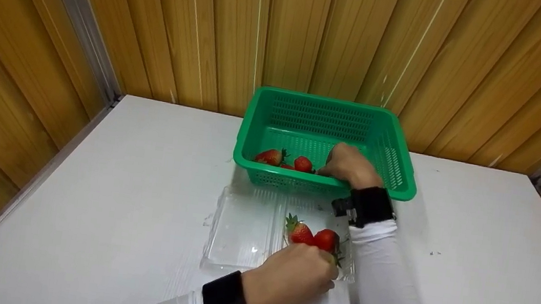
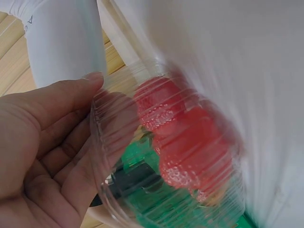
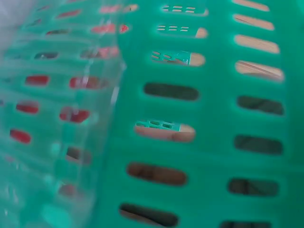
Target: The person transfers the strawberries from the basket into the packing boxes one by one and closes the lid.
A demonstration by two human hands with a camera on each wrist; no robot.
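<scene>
Head view: pinches the rim of a clear flat plastic box (image 1: 242, 231) with the left hand (image 1: 291, 278), perhaps to keep it still under red strawberries (image 1: 301, 235), and dips the right hand (image 1: 351, 167) by other strawberries (image 1: 271, 157) into a green holey plastic basket (image 1: 321, 114), grasping too far out of sight to tell.

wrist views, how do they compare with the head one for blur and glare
Head: basket and strawberries fairly crisp, a small glint on the tray; left wrist: table smeared and streaky, bright specks on the strawberries; right wrist: basket softly blurred, tray hazy with pale glare.
</scene>
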